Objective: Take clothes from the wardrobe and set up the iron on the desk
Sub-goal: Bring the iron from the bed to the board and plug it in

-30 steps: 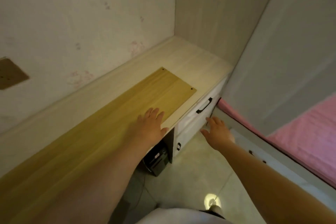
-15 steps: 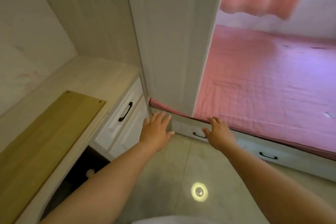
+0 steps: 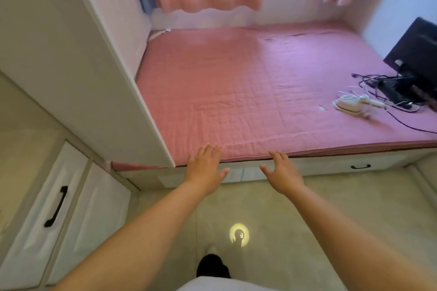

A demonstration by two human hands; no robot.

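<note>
Your left hand and right hand reach side by side over the floor, empty, fingers at the near edge of the bed. The wardrobe stands to your left against the bed. The iron lies on the bed at far right, beside a tangle of cables. Drawers sit at lower left.

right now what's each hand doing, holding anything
left hand: open, fingers spread, holding nothing, near the bed edge
right hand: open, fingers spread, holding nothing
</note>
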